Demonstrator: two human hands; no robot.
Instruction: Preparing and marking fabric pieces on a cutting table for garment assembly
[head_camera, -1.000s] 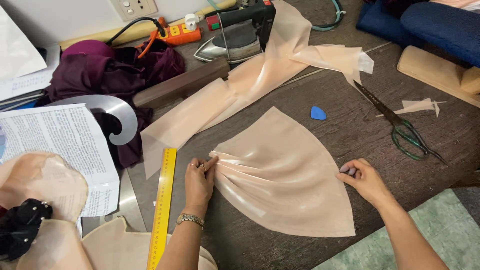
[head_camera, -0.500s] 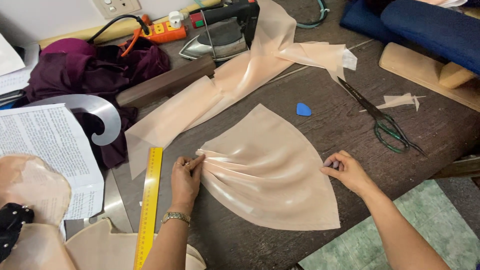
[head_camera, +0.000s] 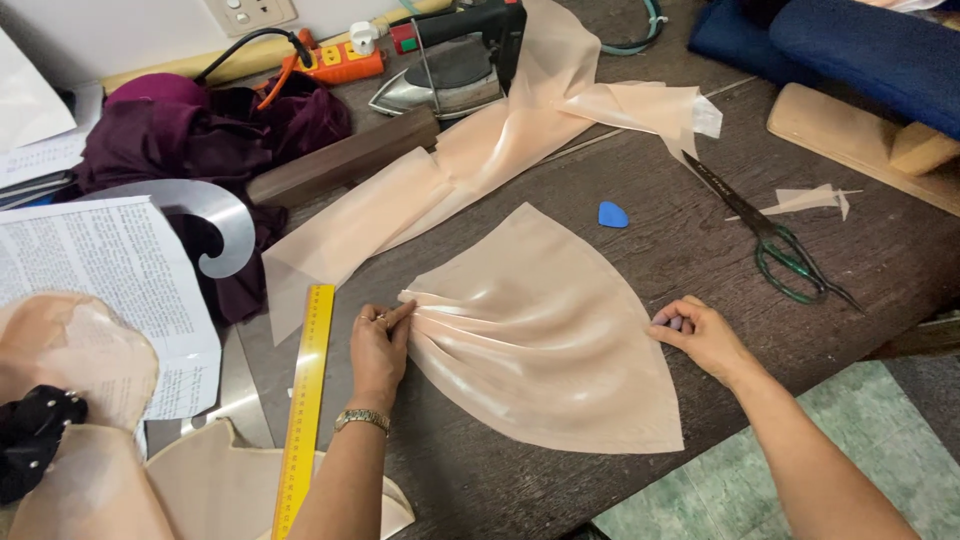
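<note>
We see left hand (head_camera: 378, 340) pinching gathered edge of peach fabric piece (head_camera: 545, 335); right hand (head_camera: 700, 335) pinched on opposite edge, on desk (head_camera: 700, 260).

The fabric piece (head_camera: 545, 340) lies on the table (head_camera: 700, 260) between ruler (head_camera: 305, 400) at left and scissors (head_camera: 775, 245) at right.

Light is bright and even, seemingly from overhead, and shadows are soft. A faint shadow lies under the left hand (head_camera: 378, 345) and the right hand (head_camera: 700, 335). Between the hands, the glossy peach fabric piece (head_camera: 545, 335) shows pale sheen along its folds. Beyond the hands, the iron (head_camera: 440, 75) catches a mild glare. Focus is sharp at the centre; the edges bend slightly outward.
</note>
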